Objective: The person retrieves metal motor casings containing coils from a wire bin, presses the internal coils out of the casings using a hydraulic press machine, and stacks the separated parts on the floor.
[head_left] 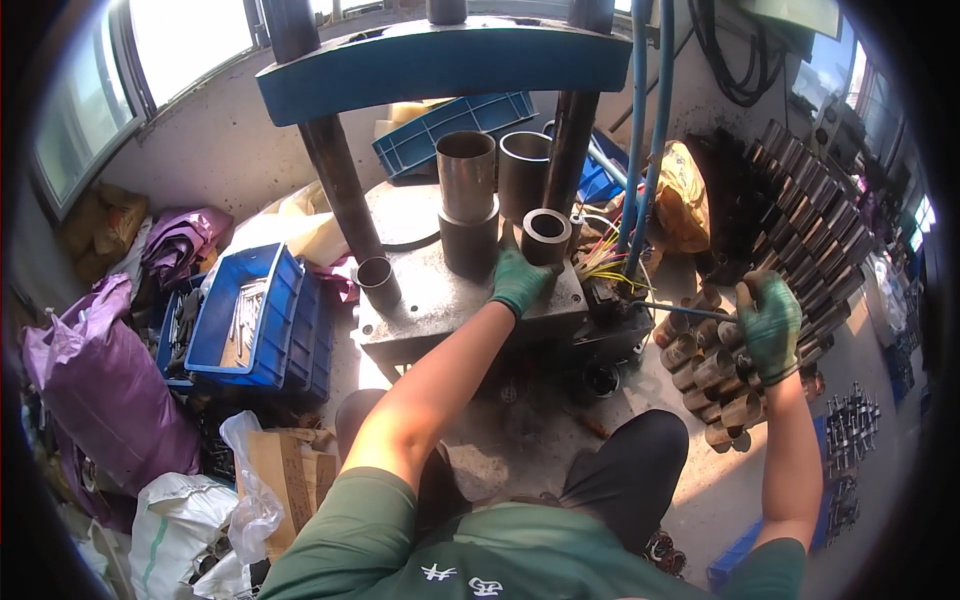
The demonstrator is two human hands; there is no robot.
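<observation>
My left hand (522, 282), in a green glove, is on the press bed (440, 320). It is closed against the lower front and left side of a short thick-walled metal tube (547, 232); some fingers are hidden. Just left of it, a metal sleeve (466, 178) stands upright on a wider dark cylinder (468, 245). Another wide tube (524, 165) stands behind, and a small open cup-like tube (378, 284) sits at the bed's left corner. To the right, my gloved right hand (770, 325) is closed at the end of a thin lever (685, 311).
The press's blue crossbeam (450, 68) spans its columns above. Coloured wires (605, 262) and blue hoses (655, 150) run beside the bed. Stacked metal tubes (715, 370) lie at the right. Blue crates (245, 310) and a purple sack (110, 380) stand at the left.
</observation>
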